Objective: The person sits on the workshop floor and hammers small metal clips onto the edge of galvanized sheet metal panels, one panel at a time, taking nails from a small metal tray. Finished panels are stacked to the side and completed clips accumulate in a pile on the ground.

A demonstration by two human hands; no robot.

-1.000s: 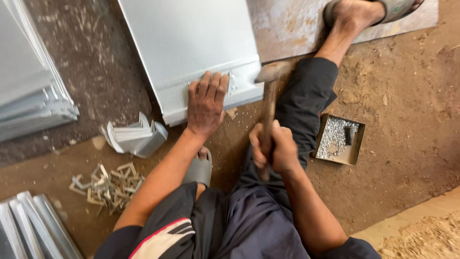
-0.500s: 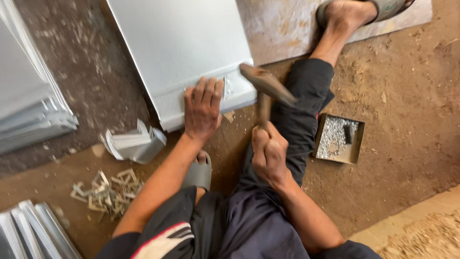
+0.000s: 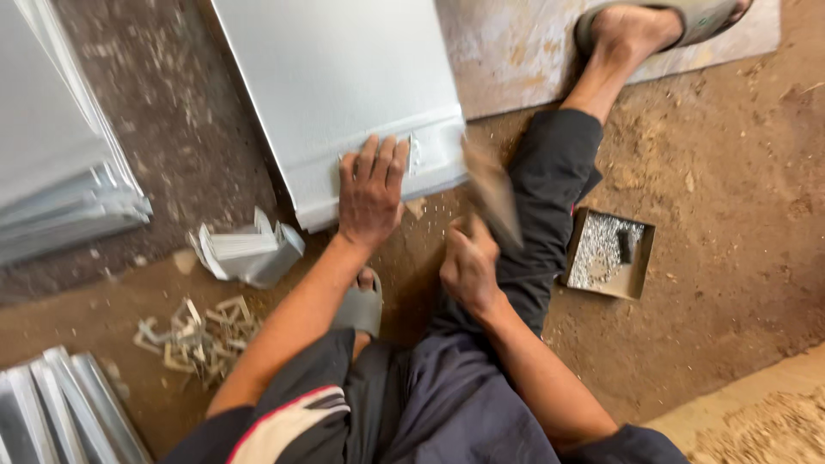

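Observation:
My left hand [image 3: 371,191] lies flat, fingers together, on the near folded edge of a pale grey sheet-metal panel [image 3: 344,77] that rests on the dirt floor. Just right of it, my right hand [image 3: 469,266] grips the wooden handle of a hammer [image 3: 491,191]. The hammer is blurred with motion, its head raised beside the panel's near right corner. A small metal clip or fastener shows on the panel edge just right of my left fingers.
A small open box of silvery nails [image 3: 607,253] sits on the floor to the right of my leg. Stacked metal panels [image 3: 60,172] lie at left and bottom left [image 3: 60,404]. Small folded metal pieces [image 3: 249,249] and scattered brackets [image 3: 198,339] lie nearby.
The hammer head was down at the panel corner, then lifted; it is now mid-swing and blurred. My left hand has stayed pressed on the panel edge.

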